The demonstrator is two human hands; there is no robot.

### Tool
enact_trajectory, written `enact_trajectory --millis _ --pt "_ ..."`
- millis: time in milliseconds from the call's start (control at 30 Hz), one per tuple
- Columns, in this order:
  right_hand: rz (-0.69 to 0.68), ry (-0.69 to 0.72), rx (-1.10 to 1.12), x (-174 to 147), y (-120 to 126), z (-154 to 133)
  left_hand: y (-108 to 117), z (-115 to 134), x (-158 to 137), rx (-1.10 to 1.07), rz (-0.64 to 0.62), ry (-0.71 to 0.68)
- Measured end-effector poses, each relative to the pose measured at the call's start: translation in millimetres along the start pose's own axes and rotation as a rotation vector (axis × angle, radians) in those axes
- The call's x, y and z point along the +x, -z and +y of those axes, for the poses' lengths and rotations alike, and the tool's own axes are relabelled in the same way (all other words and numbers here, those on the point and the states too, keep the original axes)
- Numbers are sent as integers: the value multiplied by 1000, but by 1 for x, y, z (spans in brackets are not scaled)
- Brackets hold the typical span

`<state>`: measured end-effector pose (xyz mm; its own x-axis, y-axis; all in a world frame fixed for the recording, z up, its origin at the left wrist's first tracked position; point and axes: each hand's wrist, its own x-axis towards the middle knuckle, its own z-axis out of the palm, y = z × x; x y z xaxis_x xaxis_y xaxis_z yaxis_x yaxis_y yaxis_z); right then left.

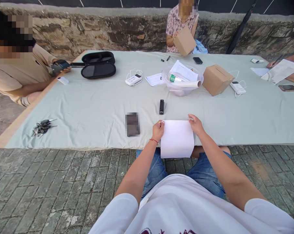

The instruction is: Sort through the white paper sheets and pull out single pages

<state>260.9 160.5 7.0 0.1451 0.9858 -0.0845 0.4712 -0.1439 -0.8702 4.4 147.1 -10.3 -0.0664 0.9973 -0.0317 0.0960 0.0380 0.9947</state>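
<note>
Both my left hand [158,130] and right hand [195,124] are pinching the white paper sheet's [177,138] top corners, black stapler [161,106] lying just beyond.

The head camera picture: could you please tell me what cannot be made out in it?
- Flat dark object left of the left hand: blurred over, so unidentifiable.
- White paper sheet gripped by both hands, right hand too: any writing unseen; its lower part overhangs the grey-clothed table.
- Clear plastic bowl: papers cover its contents.
- Bunch of keys: too small to count.
</note>
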Motion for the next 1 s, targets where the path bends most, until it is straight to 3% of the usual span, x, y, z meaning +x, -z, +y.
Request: enact_trajectory --millis 67,200,367,467,600,733,1000 --pt "-31 144 -201 3 0 -8 0 1 0 -19 6 16" --pt "-274 320 -523 8 -4 -27 1 5 0 2 14 49" --pt "-269 393 -683 8 -17 -45 1 6 0 142 -5 18" --pt "-411 379 -708 6 -22 -49 1 6 0 163 -4 -3" --pt "-357 365 -700 2 -21 -51 1 5 0 150 -7 -8" --pt "-452 303 -694 0 -15 -51 1 4 -1 139 -11 -1" --pt "-385 205 -652 8 26 -34 0 6 -1 132 -24 -5"
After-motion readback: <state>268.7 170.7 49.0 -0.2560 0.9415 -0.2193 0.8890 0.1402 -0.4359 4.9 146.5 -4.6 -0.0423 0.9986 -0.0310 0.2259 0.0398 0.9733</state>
